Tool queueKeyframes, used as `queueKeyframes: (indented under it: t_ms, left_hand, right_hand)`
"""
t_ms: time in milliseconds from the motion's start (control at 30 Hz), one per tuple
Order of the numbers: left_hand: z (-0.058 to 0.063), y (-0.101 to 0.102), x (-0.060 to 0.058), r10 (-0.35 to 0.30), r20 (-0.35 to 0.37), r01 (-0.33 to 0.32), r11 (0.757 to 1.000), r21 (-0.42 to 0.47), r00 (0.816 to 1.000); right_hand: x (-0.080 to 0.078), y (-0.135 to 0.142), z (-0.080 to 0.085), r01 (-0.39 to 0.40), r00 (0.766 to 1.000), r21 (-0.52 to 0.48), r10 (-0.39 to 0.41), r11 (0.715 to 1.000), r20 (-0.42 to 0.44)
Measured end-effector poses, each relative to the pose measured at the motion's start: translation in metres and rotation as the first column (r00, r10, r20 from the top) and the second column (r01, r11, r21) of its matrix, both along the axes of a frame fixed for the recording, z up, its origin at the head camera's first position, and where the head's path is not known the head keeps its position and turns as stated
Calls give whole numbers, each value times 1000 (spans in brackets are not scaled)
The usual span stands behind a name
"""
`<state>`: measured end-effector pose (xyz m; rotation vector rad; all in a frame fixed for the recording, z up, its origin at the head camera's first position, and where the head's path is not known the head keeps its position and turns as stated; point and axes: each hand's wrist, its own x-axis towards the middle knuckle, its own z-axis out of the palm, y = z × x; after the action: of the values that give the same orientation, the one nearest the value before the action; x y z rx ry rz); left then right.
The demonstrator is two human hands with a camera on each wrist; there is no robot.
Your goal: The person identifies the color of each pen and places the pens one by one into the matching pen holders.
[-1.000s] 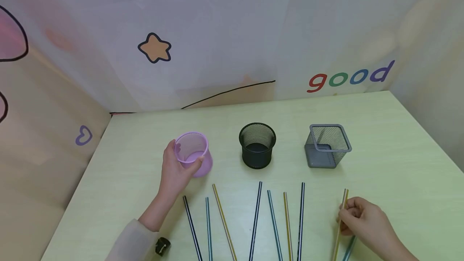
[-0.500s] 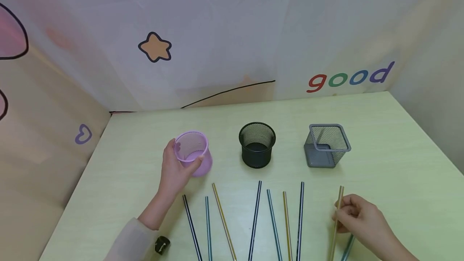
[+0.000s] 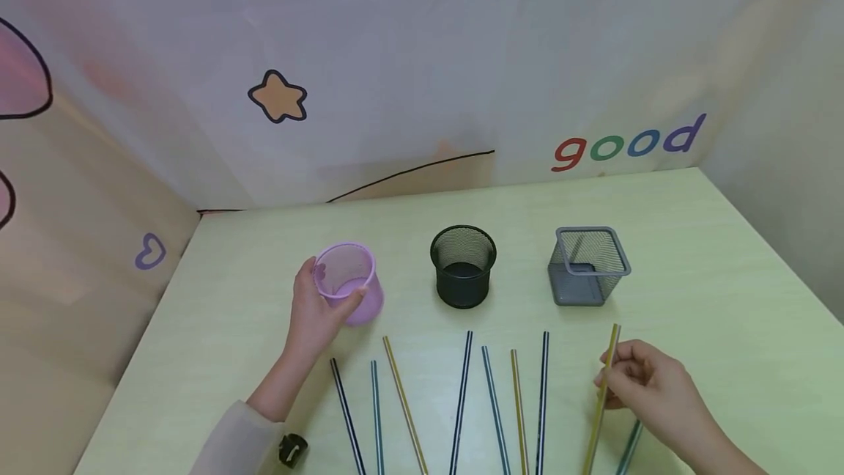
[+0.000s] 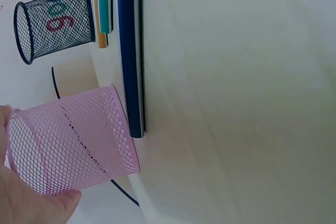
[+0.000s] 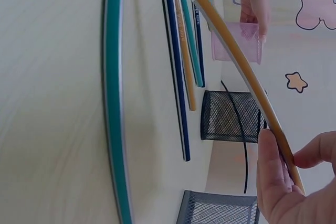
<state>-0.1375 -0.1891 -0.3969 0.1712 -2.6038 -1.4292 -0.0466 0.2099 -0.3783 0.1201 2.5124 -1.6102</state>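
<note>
My left hand (image 3: 315, 325) grips the rim and side of a round lilac mesh pen cup (image 3: 369, 305), which stands on the table. In the left wrist view the cup (image 4: 73, 140) shows its mesh wall, with the thumb along its side. At the right, my right hand (image 3: 659, 391) pinches a yellow striped pencil (image 3: 596, 427) between thumb and fingers. In the right wrist view that pencil (image 5: 247, 74) is tilted, its metal-banded end away from the hand. A teal pencil (image 3: 629, 446) lies on the table beneath that hand, partly hidden by it.
A round black mesh cup (image 3: 464, 288) and a square grey mesh cup (image 3: 580, 288) stand in line with the lilac one. Several navy, teal and yellow pencils (image 3: 497, 409) lie spread in front. A small black object (image 3: 292, 450) is by the left sleeve. Printed cloth walls enclose the table.
My right hand has lifted the yellow pencil and moved slightly left and away from me, apart from the teal pencil. The left hand stays on the lilac cup.
</note>
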Motion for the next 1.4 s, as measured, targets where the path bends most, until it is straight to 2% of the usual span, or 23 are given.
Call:
queueKeyframes:
  t_ms: [400, 567, 700, 1000, 1233, 1400]
  left_hand:
    - [1, 0, -3, -29, 14, 29, 1000, 11, 999]
    - [1, 0, -2, -38, 20, 38, 999, 10, 999]
    - [0, -1, -2, -40, 12, 40, 999, 10, 999]
    - [0, -1, 1, -33, 36, 33, 999, 24, 999]
    - [1, -2, 1, -22, 28, 22, 999, 28, 999]
    - [1, -2, 1, -25, 27, 24, 999, 26, 999]
  right_hand:
    - [-2, -8, 12, 16, 989, -45, -23, 999, -147]
    - [-3, -17, 17, 8, 972, -117, -35, 993, -232]
    - [-7, -28, 20, -29, 956, -196, -30, 980, -290]
    - [-12, -48, 25, -77, 954, -321, -24, 944, -299]
    - [-14, -62, 29, -122, 947, -361, 0, 925, -320]
    - [-18, -71, 31, -146, 935, -371, 5, 917, -355]
